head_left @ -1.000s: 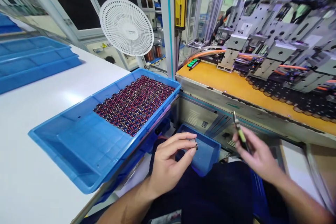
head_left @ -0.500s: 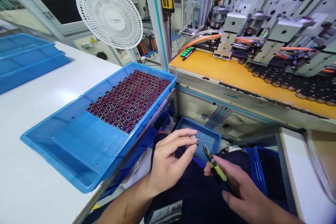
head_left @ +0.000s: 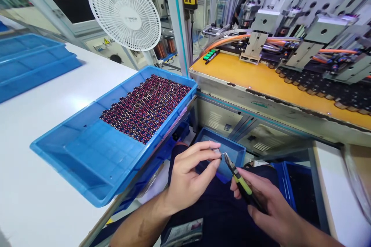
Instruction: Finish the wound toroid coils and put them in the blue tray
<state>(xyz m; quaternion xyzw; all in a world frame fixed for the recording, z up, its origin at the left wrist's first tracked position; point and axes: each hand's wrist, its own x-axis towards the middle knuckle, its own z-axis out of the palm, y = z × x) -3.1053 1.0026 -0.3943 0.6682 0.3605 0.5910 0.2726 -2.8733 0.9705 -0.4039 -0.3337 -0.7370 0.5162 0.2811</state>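
Note:
My left hand (head_left: 189, 175) pinches a small metal part (head_left: 217, 151) between thumb and fingertips, most of it hidden by the fingers. A thin wire (head_left: 223, 153) sticks out from its right side. In my right hand (head_left: 271, 204) are cutting pliers (head_left: 240, 180) with black and yellow-green handles. Their jaws point up and left and meet the wire close to the part; whether they are fully closed is too small to tell. Both hands are above my lap, with a blue bin (head_left: 239, 148) on a lower level behind them.
To the left, a blue tray (head_left: 55, 139) on the white table (head_left: 17, 162) holds many small dark parts with red and pale dots. Stacked blue trays (head_left: 31, 60) and a white fan (head_left: 124, 11) stand farther back. A machine (head_left: 265, 21) rises over the orange worktop (head_left: 223, 70) at right.
The pliers have come up to the wire beside the part, where a gap was before. Long fine wires that trailed to the right no longer show. The view has shifted slightly.

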